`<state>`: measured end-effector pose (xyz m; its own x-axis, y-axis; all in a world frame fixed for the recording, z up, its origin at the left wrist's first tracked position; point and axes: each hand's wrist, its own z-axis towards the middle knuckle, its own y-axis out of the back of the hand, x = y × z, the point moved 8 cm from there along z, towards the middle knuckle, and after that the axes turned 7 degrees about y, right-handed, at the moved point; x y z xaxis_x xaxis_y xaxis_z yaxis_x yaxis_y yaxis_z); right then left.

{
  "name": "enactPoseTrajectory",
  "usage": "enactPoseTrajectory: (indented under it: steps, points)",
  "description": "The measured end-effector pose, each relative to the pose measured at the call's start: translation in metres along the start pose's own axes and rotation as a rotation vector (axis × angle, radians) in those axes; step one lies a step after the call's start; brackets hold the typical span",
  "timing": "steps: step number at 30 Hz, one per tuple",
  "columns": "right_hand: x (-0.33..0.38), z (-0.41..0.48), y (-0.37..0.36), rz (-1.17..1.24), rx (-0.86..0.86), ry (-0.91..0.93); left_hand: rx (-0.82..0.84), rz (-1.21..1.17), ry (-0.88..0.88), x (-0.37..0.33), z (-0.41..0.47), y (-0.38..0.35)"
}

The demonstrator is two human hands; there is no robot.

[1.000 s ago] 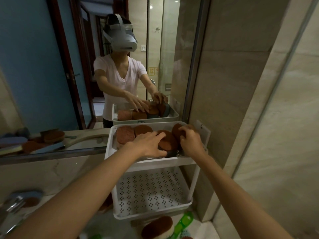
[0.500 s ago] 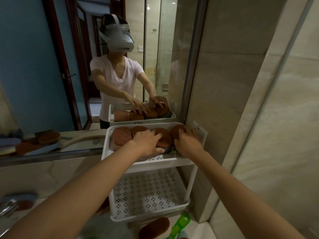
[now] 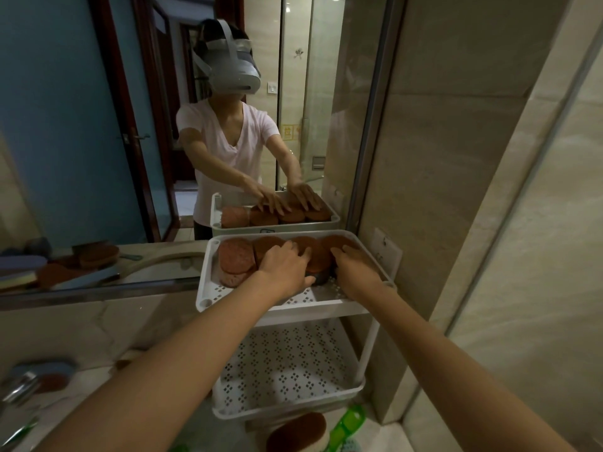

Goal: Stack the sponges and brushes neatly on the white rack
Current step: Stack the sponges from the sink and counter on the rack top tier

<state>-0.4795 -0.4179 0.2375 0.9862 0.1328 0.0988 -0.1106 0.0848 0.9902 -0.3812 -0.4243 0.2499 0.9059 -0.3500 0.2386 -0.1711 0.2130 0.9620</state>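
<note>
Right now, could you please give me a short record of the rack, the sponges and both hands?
Rack: white rack, two perforated shelves in view
Top shelf: brown sponges in an overlapping row
Left hand: spread over the middle sponges
Right hand: rests on the rightmost sponge
Below rack: brown scrubber and green brush, not yet stacked

Left hand [image 3: 284, 266] and right hand [image 3: 355, 269] lie outstretched, flat.
</note>
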Motion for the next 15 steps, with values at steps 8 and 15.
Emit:
enactPoseTrajectory:
  steps: [8, 15]
  points:
    - [-0.007, 0.0, -0.005, 0.008, 0.073, 0.006, 0.104, 0.041, 0.026, -0.006, 0.012, -0.011]
    - [-0.003, -0.016, 0.022, 0.065, -0.205, -0.037, 0.051, -0.02, 0.078, -0.003, 0.004, -0.014]
